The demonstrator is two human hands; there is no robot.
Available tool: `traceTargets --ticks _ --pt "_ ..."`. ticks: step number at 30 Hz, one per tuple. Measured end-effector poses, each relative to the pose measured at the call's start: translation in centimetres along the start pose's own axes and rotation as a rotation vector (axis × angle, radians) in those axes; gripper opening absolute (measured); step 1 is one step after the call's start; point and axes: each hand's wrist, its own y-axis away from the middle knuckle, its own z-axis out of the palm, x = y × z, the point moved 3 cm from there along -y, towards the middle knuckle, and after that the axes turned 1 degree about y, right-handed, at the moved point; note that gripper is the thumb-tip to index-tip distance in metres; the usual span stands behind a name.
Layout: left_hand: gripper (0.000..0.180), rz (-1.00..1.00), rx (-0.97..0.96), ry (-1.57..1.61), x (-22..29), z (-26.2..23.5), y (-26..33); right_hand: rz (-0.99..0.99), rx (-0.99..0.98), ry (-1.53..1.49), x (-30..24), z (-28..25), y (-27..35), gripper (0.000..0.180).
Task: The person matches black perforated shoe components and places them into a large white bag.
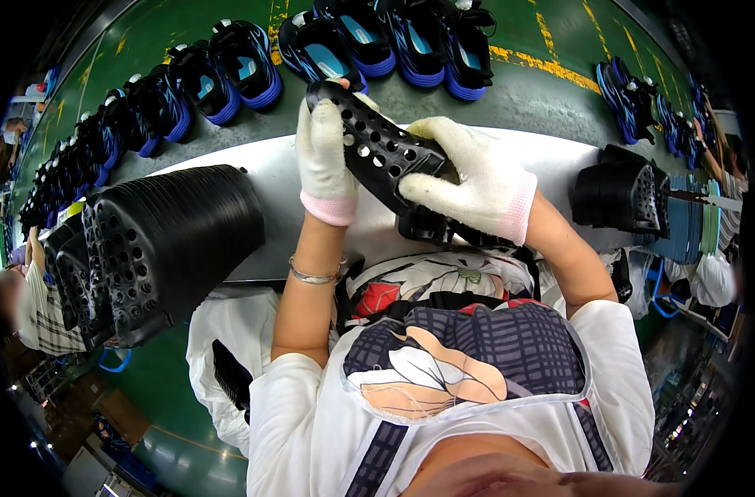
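Note:
Above the near side of a white work table (270,166), I hold a black perforated plastic shoe tree (386,149) at a slant between both hands. My left hand (324,170), in a white knit glove with a pink cuff, closes round its upper left end. Gripping its lower right end is my right hand (473,178), gloved the same way, with the thumb across the holed face. Just below, another black plastic piece (427,228) lies at the table's near edge, partly hidden by the right hand.
A long nested stack of black perforated shoe trees (179,240) stands at the left, a smaller stack (617,195) at the right. Beyond the table, black and blue sneakers (245,66) line up in a curve. Other people (42,306) are at both sides.

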Motion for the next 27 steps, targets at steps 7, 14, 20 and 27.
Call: traceTargets --ticks 7,14,20,27 --pt "0.028 0.081 0.096 -0.095 0.5 -0.4 -1.3 -0.137 0.147 0.254 0.1 0.3 -2.5 0.031" --pt "0.034 0.228 0.141 -0.983 -0.7 -5.0 -3.4 -0.132 0.141 0.664 2.0 -0.6 -7.6 0.032" --pt "0.035 0.332 -0.039 -1.260 -1.2 -4.9 -4.0 0.063 -0.177 0.811 0.2 -1.8 -13.8 0.038" --pt "0.035 0.372 0.017 -1.390 -1.5 -5.5 -4.3 0.101 -0.236 0.989 -1.8 1.1 -19.8 0.032"
